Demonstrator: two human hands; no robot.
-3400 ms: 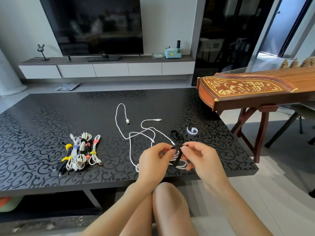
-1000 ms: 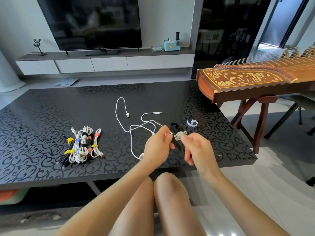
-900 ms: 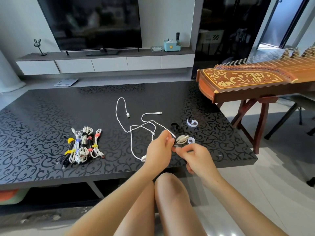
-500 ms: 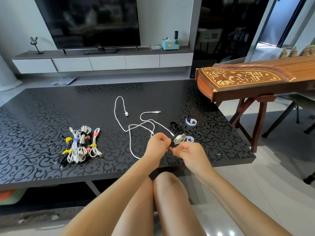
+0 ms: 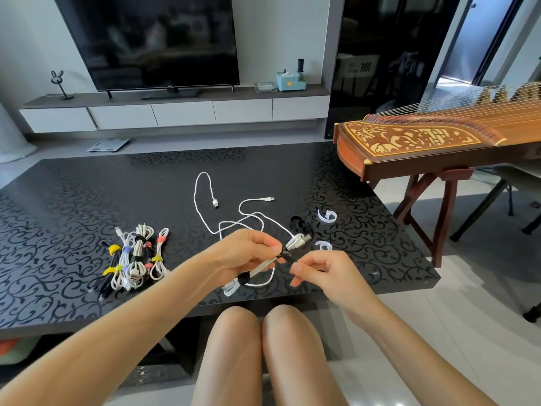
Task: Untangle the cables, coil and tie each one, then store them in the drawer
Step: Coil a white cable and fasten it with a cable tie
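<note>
Table [image 5: 73, 215]: low, black, glossy, scrolled pattern all over. Fills the middle of the view, with bare knees [image 5: 234, 320] just before its near edge.

Television [image 5: 152, 39]: dark screen, standing on a long console [image 5: 181, 112] with white drawer fronts, all closed, against the far wall.

Stringed instrument [image 5: 415, 139]: long, red-brown with gold inlay, on a wooden stand [image 5: 445, 206] to the right of the table.

Left hand [image 5: 246, 253]: raised over the near part of the table, fingers curled, thumb and forefinger pinching the coiled cable [image 5: 297, 241].

Right hand [image 5: 325, 273]: just beside the left hand, thumb and forefinger pinching the end of the black tie [image 5: 288, 255], other fingers loosely bent.

Tied cables [image 5: 134, 259]: a heap of finished coils, mostly white, some dark, bound with yellow, pink, blue and black bands. On the table to the left of the hands, well apart from them.

Loose cables [image 5: 240, 221]: white, uncoiled, crossing one another, plugs free. On the table just beyond the hands.

Coiled cable, again: white, small, folded end jutting from the left fingertips toward the right, held above the table.

Black tie, again: wrapped about the coil between the two hands.

Spare ties: a black ring [image 5: 298, 223] on the table right of the loose cables, a white curl [image 5: 327, 215] beside it, a second white curl [image 5: 323, 245] near the right hand.

Small items: blue tissue box [image 5: 288, 81] and rabbit ornament [image 5: 57, 79] on the console, flat scale [image 5: 109, 145] on the floor below.
</note>
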